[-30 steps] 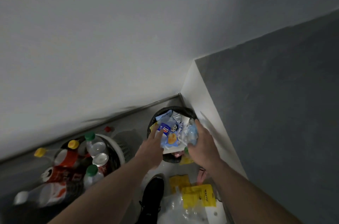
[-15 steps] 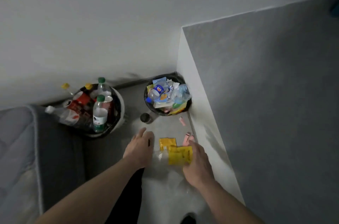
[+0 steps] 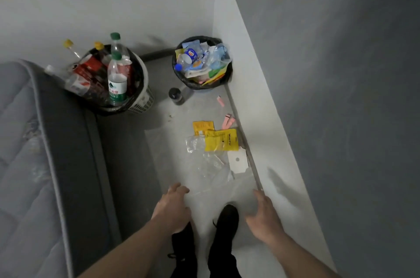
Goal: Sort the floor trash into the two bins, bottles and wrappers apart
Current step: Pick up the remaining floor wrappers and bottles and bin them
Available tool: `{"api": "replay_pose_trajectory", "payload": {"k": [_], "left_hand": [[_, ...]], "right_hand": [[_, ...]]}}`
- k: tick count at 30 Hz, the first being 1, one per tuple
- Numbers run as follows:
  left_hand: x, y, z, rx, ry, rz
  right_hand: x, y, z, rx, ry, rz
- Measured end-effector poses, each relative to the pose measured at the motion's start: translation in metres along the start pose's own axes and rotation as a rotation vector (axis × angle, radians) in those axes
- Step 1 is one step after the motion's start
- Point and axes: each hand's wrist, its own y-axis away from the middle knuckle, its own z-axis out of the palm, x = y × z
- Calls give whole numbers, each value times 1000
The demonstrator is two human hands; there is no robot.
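**A:** Which step am I in?

**B:** Between picks, I judge. My left hand (image 3: 172,209) and right hand (image 3: 264,216) hang at lower centre, fingers loosely curled and grasping nothing, above my black shoes (image 3: 223,221).

**A:** Where is the remaining trash?

**B:** At centre frame, on the floor (image 3: 159,145) beside the white wall base: a large yellow wrapper (image 3: 221,140) overlapping a smaller yellow wrapper (image 3: 203,127), clear plastic film (image 3: 204,159) spreading toward my feet, a white card (image 3: 237,161), and pink scraps (image 3: 228,121) nearer the wall. A dark bottle (image 3: 175,96) stands between the two bins.

**A:** What does the next move call for?

**B:** Reaching forward and down to the wrapper cluster, then pinching flat, thin sheets off the floor; the film may drag its neighbours.

**A:** And the containers?

**B:** Upper left, the white mesh bin (image 3: 141,95), black-lined, holds upright bottles with green and yellow caps, crowded past the rim. Upper centre, the black bin (image 3: 202,86) is heaped with blue, white and yellow wrappers; something like a clear bottle seems to lie among them, though I cannot tell for certain.
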Motion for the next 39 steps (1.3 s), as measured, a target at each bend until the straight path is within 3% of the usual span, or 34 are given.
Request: {"api": "replay_pose_trajectory", "payload": {"k": [7, 15, 23, 27, 31, 39], "left_hand": [[-28, -105, 45, 37, -33, -31], [-13, -259, 90, 204, -118, 4], [9, -381, 127, 203, -316, -6], [-1, -397, 146, 253, -322, -35], [-25, -392, 160, 433, -318, 33], [-81, -336, 163, 237, -300, 76]], "right_hand": [[12, -97, 46, 98, -133, 46], [30, -251, 106, 181, -64, 12], [48, -354, 174, 325, -67, 64], [50, -371, 191, 561, 14, 74], [60, -379, 190, 577, -60, 63], [74, -349, 177, 599, -118, -51]]}}
